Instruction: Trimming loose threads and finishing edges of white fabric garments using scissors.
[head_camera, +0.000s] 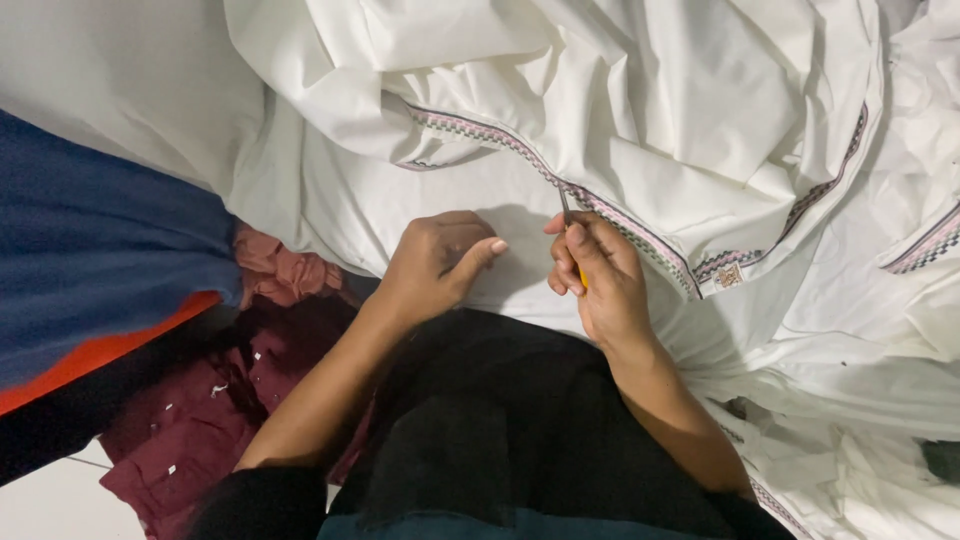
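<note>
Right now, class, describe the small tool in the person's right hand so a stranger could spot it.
Start at the white cloth with its patterned trim band. Where that band nears the right hand, a thin grey metal tool pokes up from the fingers, with a yellow bit below.

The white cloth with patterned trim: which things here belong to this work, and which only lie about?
In use: white cloth with woven patterned trim; small yellow-handled tool in right hand; left hand pressing the cloth.
Lying about: maroon garment; blue and orange fabric.
</note>
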